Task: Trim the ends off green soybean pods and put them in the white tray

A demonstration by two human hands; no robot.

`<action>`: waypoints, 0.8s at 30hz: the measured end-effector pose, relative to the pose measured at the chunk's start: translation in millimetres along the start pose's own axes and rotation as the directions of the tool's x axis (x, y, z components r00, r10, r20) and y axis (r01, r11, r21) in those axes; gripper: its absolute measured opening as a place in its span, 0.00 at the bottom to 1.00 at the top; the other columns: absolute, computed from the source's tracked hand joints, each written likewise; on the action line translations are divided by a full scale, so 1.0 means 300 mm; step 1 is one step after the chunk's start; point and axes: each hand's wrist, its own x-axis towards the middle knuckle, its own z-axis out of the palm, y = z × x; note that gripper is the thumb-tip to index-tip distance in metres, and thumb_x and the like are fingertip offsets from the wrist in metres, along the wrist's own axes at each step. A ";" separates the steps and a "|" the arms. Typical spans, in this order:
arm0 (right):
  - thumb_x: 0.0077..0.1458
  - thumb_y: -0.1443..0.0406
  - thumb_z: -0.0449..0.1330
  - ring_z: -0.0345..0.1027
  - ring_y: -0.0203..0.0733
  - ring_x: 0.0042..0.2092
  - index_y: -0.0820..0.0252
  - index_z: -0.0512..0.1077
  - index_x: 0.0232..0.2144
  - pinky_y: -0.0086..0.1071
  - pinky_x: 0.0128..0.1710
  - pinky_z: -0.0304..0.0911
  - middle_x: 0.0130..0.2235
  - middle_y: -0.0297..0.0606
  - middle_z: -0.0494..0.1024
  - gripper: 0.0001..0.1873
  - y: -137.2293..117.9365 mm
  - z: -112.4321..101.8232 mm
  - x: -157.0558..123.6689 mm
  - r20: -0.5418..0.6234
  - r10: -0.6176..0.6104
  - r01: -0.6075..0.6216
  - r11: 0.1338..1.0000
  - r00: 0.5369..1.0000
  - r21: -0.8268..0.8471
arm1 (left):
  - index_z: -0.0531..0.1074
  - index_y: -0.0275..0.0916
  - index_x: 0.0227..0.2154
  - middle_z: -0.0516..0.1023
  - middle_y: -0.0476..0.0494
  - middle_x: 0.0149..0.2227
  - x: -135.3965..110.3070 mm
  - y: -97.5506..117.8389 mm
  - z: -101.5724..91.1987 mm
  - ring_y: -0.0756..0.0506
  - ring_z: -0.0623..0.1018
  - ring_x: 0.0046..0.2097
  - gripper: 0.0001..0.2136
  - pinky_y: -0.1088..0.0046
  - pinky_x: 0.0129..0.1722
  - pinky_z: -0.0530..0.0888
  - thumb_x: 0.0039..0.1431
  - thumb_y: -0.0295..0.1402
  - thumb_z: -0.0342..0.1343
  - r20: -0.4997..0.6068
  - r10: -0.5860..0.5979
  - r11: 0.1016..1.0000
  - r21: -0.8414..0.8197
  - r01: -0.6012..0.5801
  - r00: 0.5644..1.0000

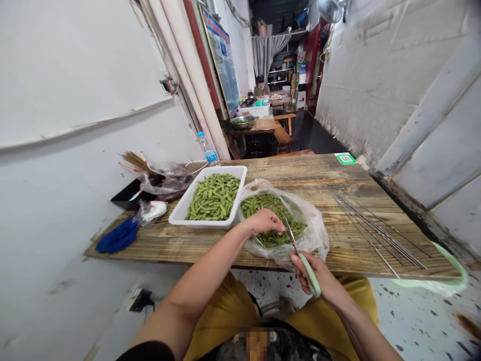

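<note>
The scissors [311,279], with pale green handles and slim metal blades, are held slantwise over the near edge of the table [349,175], handles toward that edge and tips pointing inward above a clear plastic bag [317,235]. The bag lies crumpled near the middle of the near edge, its mouth spread wide, with loose green pods [258,202] heaped inside. Just beside it, toward the table's left end, a white rectangular tray [202,224] sits flat, its far side close to the far edge. Plump, lighter green pods [215,196] fill it in a thick jumbled layer.
</note>
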 end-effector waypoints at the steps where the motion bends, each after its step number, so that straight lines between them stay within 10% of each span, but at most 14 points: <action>1: 0.47 0.47 0.61 0.49 0.26 0.13 0.57 0.63 0.27 0.21 0.10 0.50 0.16 0.20 0.57 0.21 0.004 -0.005 0.003 -0.010 0.018 -0.018 1.000 1.000 -0.002 | 0.77 0.31 0.27 0.75 0.48 0.21 -0.001 -0.001 0.003 0.57 0.56 0.17 0.17 0.77 0.18 0.50 0.38 0.41 0.64 0.008 -0.009 1.000 -0.020 0.009 1.000; 15: 0.48 0.43 0.58 0.60 0.30 0.23 0.58 0.64 0.31 0.24 0.20 0.62 0.25 0.28 0.67 0.24 -0.031 0.029 -0.023 0.021 0.081 -0.084 0.968 0.996 0.236 | 0.68 0.33 0.27 0.63 0.56 0.19 -0.009 0.006 0.027 0.60 0.55 0.18 0.20 0.81 0.17 0.43 0.32 0.35 0.69 -0.059 -0.006 0.758 -0.651 -0.034 0.998; 24: 0.44 0.41 0.58 0.58 0.28 0.20 0.58 0.62 0.26 0.23 0.17 0.59 0.23 0.26 0.66 0.26 -0.048 0.046 -0.012 -0.059 0.036 -0.023 0.979 0.998 0.204 | 0.71 0.32 0.27 0.71 0.49 0.22 -0.030 0.006 0.079 0.59 0.60 0.17 0.18 0.81 0.16 0.49 0.35 0.39 0.68 -0.259 0.000 0.836 -0.530 -0.142 0.966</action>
